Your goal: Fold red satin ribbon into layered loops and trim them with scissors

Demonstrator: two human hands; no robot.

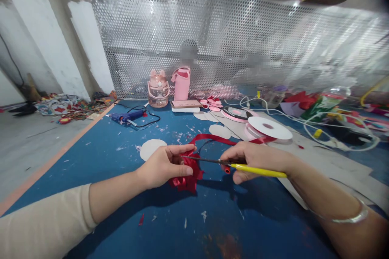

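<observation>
The left hand point(165, 166) has its fingers clenched on a bunched red ribbon point(189, 179), low over the blue worktop point(121, 198). The right hand point(255, 161) grasps the scissors point(259, 170), their blades reaching the ribbon's top. A strand runs back to a spool point(269, 128).

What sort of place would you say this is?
Probably a craft workshop: the left hand holds a red ribbon bow, the right hand scissors, beside ribbon spools and a glue gun.
</observation>
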